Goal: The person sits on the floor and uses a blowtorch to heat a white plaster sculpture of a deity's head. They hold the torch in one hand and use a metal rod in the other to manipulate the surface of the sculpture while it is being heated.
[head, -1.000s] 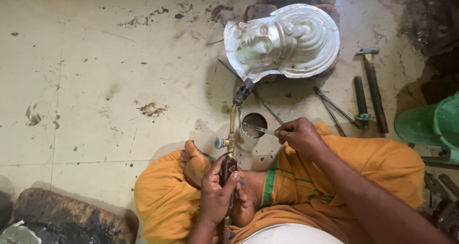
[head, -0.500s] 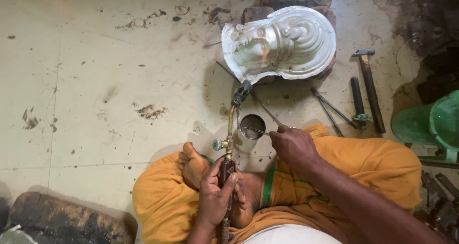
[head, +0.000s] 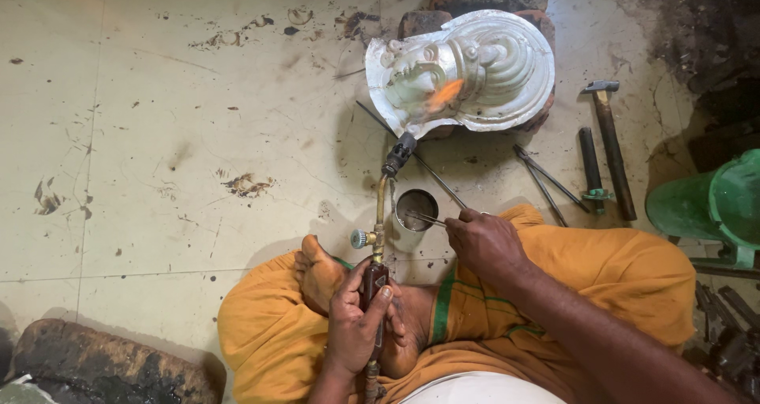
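left hand (head: 354, 325) wraps the gas torch (head: 378, 238) handle, nozzle aimed at the silver relief mask (head: 463, 71) on the floor (head: 198, 119) — orange flame (head: 445, 95) licking its face. right hand (head: 483, 242) pinches thin tweezers (head: 423, 216) over the small metal cup (head: 413, 214), just below the mask — hammer (head: 611, 146) lies to its right.
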